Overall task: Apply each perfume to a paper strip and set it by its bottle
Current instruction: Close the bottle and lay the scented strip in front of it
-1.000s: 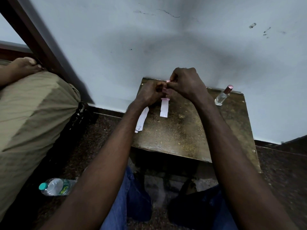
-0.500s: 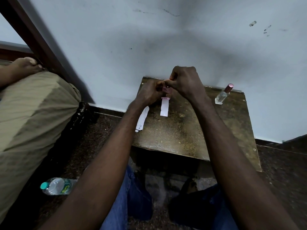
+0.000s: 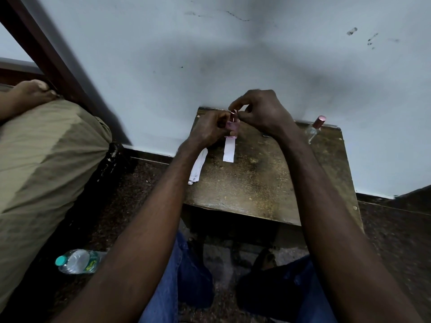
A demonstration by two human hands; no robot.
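While left hand (image 3: pixel 210 131) grips, bottle (image 3: pixel 231 125) upright

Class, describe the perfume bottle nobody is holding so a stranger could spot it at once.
Find the wooden table against the pale wall. At its far right corner stands a clear glass perfume bottle with a pink cap. Unlike the pink bottle gripped by the left hand, it stands alone.

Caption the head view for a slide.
Left hand holds a pink bottle, right hand pinches its cap, by a paper strip on a worn table; second bottle stands right.
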